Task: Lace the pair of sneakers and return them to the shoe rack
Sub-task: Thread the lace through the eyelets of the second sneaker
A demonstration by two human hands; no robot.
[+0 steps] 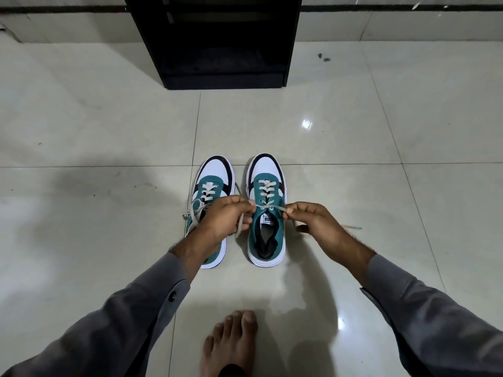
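Teal, white and black sneakers stand side by side on the pale tiled floor point(353, 148), toes toward the black shoe rack point(217, 42), which stands well apart from them. Over the right sneaker point(268, 232) the left hand point(226, 217) and right hand point(317, 221) each pinch one end of its cream lace point(272, 207), drawn taut across the top eyelets. The left sneaker point(211, 175) lies partly under the left wrist, its lace ends loose. A bare foot point(231, 341) rests nearer the camera.

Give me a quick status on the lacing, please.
Left hand and right hand each pinch a lace end over the right sneaker. Left sneaker laced, ends loose. Shoe rack ahead, path open.
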